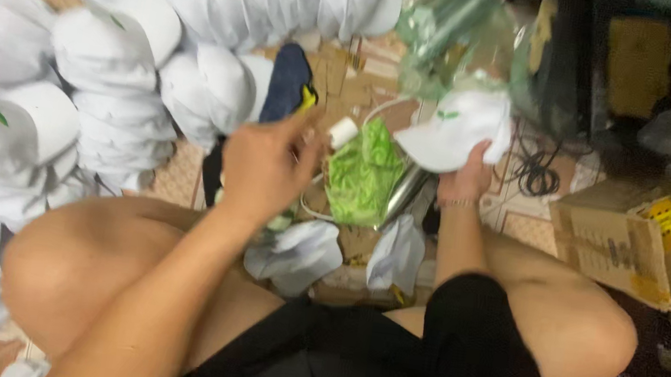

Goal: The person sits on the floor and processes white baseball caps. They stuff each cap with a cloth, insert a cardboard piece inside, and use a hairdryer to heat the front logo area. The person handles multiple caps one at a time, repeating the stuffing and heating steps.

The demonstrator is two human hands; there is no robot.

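The right hand [467, 174] holds up a white cap [459, 127] with a small green mark on the front. The fingers are closed on the lower edge of the cap, near the brim. The cap hangs in the air above the floor, just past the person's right knee.

The cap looks light and soft. The cloth top would squash if it were pinched hard, but the brim looks stiffer, so the brim or the rim beside it seems the best place to hold it. It does not look slippery and it does not look like it could break.

The left hand [265, 163] is up in front of the left knee. Its fingers are bunched together with the tips close, and the picture is too blurry to tell if they pinch anything small.

To the left lie big stacks of white caps [108, 60], one pushed inside the next, filling much of the floor. Between the hands sits a green plastic bag [364, 175], crumpled up. A dark blue cloth [289, 81] lies behind the left hand. Crumpled white paper [296, 253] lies near the person's legs. A torn cardboard box [634, 244] sits on the right, and a black cable [535, 168] curls just beside the held cap. The bag and paper crowd the spot between the knees
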